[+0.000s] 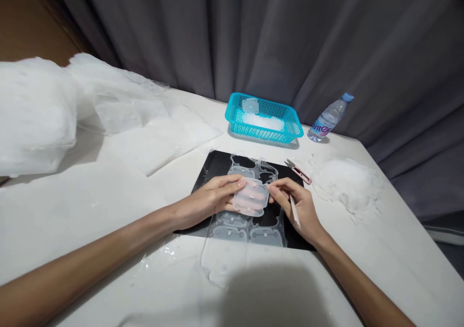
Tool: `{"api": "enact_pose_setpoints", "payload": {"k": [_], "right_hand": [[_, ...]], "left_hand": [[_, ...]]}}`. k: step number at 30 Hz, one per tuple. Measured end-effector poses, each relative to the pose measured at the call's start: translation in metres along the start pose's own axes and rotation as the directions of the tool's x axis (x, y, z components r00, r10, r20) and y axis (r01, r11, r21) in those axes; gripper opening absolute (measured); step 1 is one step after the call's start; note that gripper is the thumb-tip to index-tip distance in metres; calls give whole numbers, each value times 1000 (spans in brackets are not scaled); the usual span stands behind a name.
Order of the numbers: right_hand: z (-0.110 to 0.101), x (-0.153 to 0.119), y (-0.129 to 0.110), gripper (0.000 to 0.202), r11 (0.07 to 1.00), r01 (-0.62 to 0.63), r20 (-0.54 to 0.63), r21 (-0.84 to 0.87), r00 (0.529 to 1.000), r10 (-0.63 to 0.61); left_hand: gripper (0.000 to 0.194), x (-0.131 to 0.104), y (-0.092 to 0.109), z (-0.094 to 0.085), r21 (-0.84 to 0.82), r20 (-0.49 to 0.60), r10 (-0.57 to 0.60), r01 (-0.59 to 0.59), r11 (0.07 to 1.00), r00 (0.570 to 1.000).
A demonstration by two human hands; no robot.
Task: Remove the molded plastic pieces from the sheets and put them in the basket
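My left hand (224,191) is closed on a translucent, rounded-square soft plastic piece (251,197), thumb on top and fingers showing through from behind. Small round dots and a slot mark its surface. My right hand (295,201) is closed around a slim white stick-like tool (294,211), whose working end is hidden by the fingers. Its thumb and forefinger meet at the piece's upper right corner. Beneath both hands, a clear moulded sheet (232,235) of similar pieces lies on a black mat (206,172), with several openings in it and its near end overhanging the mat.
A blue basket (266,136) holding similar pieces stands at the back, beside a water bottle (329,119). Pink-handled thread snips (299,171) lie at the mat's right corner. Clear scraps (348,179) are heaped on the right. White plastic bags (108,100) cover the table's left back.
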State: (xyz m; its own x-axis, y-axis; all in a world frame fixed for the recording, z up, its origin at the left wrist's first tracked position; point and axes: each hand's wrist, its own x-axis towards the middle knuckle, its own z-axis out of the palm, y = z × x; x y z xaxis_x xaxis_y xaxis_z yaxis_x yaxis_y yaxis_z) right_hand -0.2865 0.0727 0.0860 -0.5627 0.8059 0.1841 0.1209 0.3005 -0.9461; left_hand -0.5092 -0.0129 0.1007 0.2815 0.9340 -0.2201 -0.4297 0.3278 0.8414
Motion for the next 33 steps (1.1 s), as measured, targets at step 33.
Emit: {"api": "enact_pose_setpoints", "payload": {"k": [33], "right_hand": [[-6,-3,-2,26,991,77,110,-110,992,-65]], "left_hand": [[34,-3,2,8,-147,-61,30,-38,988,998]]}}
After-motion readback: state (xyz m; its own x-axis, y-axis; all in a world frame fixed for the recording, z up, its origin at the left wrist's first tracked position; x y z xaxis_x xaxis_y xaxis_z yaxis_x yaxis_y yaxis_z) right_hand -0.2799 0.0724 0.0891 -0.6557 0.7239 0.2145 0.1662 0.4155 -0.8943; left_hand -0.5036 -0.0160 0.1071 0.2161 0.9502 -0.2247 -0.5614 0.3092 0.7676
